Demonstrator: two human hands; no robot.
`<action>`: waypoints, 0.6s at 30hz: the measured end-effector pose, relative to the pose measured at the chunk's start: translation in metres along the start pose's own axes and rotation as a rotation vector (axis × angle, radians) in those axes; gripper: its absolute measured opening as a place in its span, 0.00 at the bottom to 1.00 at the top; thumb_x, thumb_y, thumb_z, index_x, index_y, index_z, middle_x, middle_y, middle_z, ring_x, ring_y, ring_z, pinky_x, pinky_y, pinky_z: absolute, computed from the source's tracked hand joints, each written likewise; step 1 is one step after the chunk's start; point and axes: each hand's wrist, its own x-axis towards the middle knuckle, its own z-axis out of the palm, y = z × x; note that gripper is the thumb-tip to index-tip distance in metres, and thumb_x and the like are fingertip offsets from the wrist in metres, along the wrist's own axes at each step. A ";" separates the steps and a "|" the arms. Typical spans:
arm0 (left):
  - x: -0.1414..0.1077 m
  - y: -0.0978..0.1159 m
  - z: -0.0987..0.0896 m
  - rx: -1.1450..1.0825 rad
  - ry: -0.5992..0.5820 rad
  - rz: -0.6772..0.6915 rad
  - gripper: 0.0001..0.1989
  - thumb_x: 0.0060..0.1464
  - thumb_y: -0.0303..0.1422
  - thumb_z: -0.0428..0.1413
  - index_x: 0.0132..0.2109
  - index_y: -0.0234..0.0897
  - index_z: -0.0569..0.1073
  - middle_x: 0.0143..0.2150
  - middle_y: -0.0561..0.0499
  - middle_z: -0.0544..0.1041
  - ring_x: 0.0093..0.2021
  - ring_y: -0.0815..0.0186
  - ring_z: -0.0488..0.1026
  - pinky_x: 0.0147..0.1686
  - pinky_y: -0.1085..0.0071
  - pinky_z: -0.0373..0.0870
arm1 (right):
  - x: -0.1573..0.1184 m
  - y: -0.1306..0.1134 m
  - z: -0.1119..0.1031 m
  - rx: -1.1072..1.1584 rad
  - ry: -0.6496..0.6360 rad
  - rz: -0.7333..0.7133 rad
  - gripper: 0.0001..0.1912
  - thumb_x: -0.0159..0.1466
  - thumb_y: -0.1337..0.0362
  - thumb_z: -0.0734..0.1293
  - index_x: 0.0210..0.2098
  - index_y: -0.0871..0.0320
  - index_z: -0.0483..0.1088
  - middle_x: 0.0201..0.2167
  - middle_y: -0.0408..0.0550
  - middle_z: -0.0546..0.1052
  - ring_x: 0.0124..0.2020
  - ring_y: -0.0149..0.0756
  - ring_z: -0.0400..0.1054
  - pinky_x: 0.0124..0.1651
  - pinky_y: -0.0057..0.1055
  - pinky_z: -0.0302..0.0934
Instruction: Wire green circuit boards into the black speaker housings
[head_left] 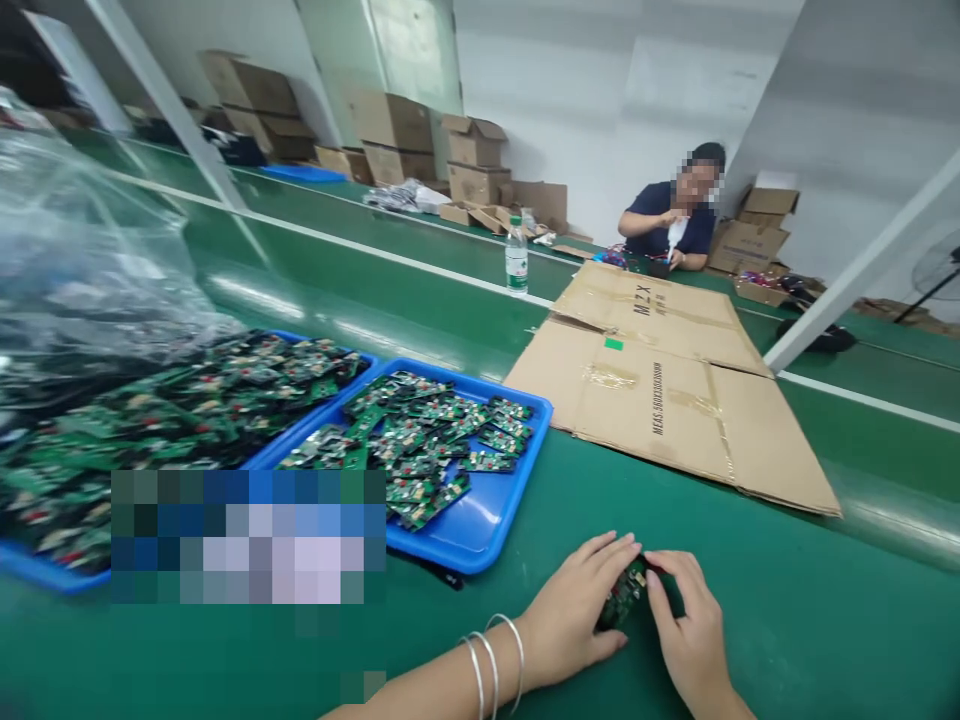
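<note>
My left hand point(574, 610), with silver bangles at the wrist, is closed around a small green circuit board point(624, 592) over the green table. The board is tilted, and part of it is hidden by the fingers. My right hand point(691, 625) is at the board's right side, its thumb and forefinger curved against the board's upper edge. To the left, a blue tray point(480, 525) holds a loose pile of similar boards point(427, 430).
Another blue tray point(56, 578) heaped with boards stands at the left under clear plastic point(97, 240). Flattened cardboard point(675, 380) lies ahead, a bottle point(516, 258) beyond it. A person point(660, 225) sits across the tables. A pale post point(870, 260) rises at the right.
</note>
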 end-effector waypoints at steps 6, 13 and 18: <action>-0.002 0.000 0.002 0.008 0.017 -0.029 0.43 0.43 0.25 0.60 0.64 0.43 0.50 0.67 0.45 0.54 0.65 0.53 0.49 0.62 0.51 0.49 | 0.000 -0.005 0.000 0.015 0.021 -0.063 0.08 0.65 0.65 0.58 0.40 0.54 0.68 0.35 0.49 0.74 0.38 0.39 0.68 0.38 0.36 0.67; -0.003 0.003 0.000 -0.003 0.028 -0.089 0.43 0.43 0.26 0.60 0.64 0.45 0.50 0.67 0.45 0.52 0.65 0.53 0.50 0.62 0.51 0.51 | -0.002 -0.004 -0.001 0.035 0.008 -0.066 0.09 0.65 0.66 0.58 0.44 0.54 0.65 0.37 0.49 0.75 0.39 0.38 0.70 0.39 0.34 0.68; -0.002 0.003 0.001 0.002 0.028 -0.096 0.45 0.41 0.26 0.63 0.64 0.42 0.51 0.67 0.43 0.53 0.65 0.53 0.50 0.62 0.51 0.51 | -0.003 -0.002 0.002 0.045 -0.009 0.046 0.13 0.65 0.64 0.58 0.49 0.55 0.62 0.39 0.49 0.76 0.41 0.38 0.72 0.41 0.32 0.70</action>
